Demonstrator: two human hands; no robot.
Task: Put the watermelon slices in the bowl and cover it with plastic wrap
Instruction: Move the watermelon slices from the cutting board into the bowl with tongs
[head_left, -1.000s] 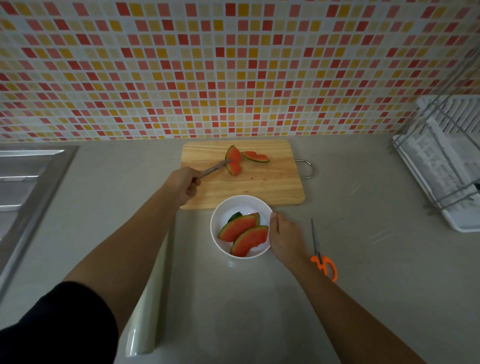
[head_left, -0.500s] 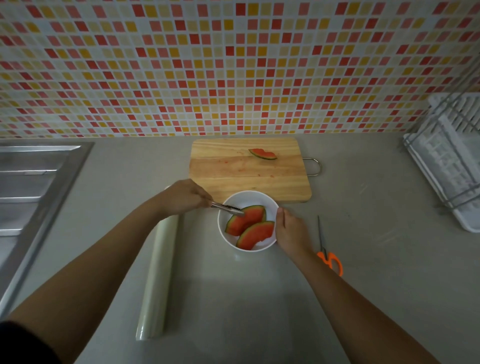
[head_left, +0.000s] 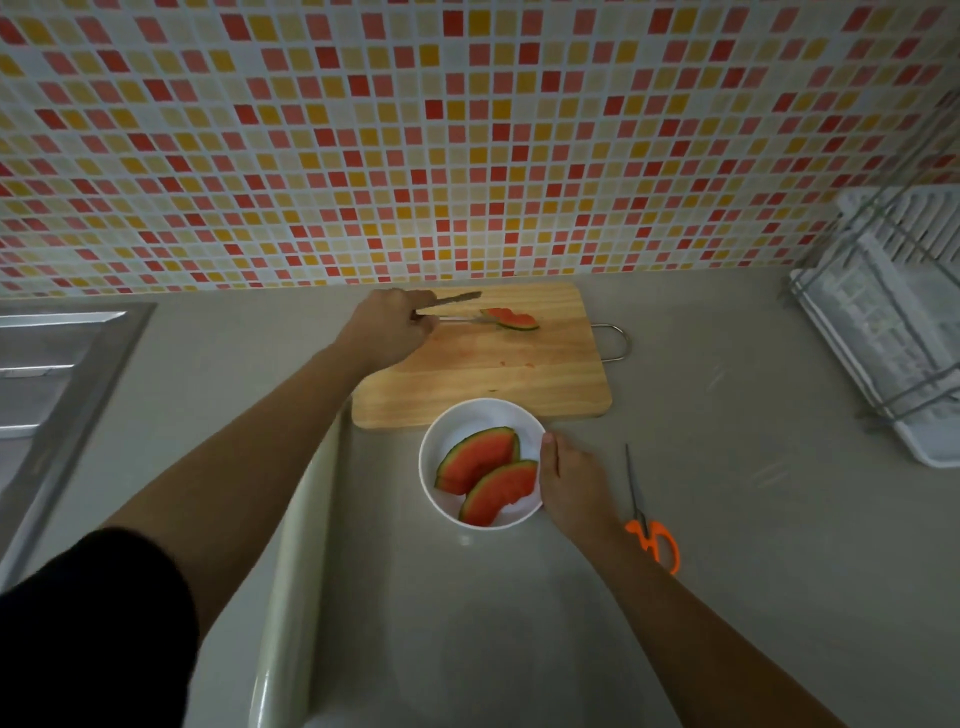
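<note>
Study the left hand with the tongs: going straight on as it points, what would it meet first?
The left hand aims its tongs at the watermelon slice on the cutting board; that comes first, the lower tip seemingly touching it.

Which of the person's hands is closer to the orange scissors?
The right hand, holding the rim of the white bowl, just beside the scissors. The left hand is far off over the cutting board, gripping tongs at a watermelon slice.
</note>
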